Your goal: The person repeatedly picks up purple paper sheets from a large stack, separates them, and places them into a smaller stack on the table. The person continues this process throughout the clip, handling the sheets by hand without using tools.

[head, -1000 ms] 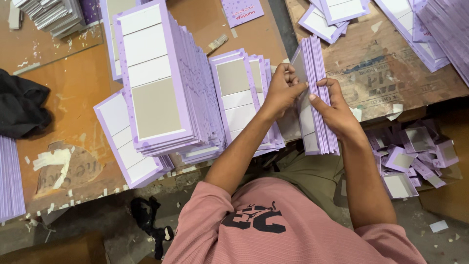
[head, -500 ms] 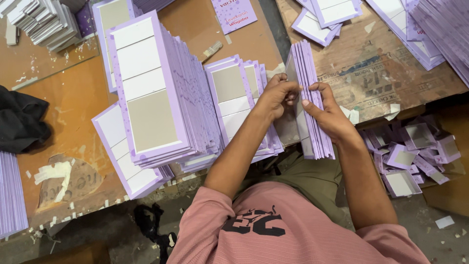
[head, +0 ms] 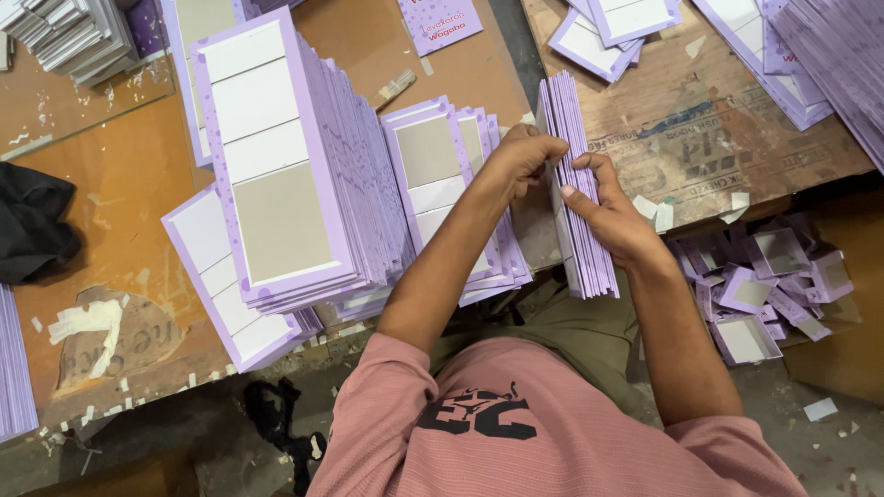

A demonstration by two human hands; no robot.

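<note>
**Both hands on an upright bundle of lilac sheets**

Left hand [head: 525, 156] pinches the near-left face of the upright bundle [head: 575, 184] of lilac card sheets, fingers curled over its edge at about 12 o'clock from the person's chest. Right hand [head: 612, 216] grasps the same bundle from the 3 o'clock side, fingertips pressed flat on the sheets, thumb toward the other hand. That bundle stands on edge at the table's near rim, between the two wrists. At 9 o'clock a tall stack of panelled boards [head: 285, 166] leans, with a lower stack [head: 442, 175] just beside the left forearm. At 4 o'clock a brown carton [head: 833, 336] holds loose small lilac trays [head: 746, 294], jumbled
</note>
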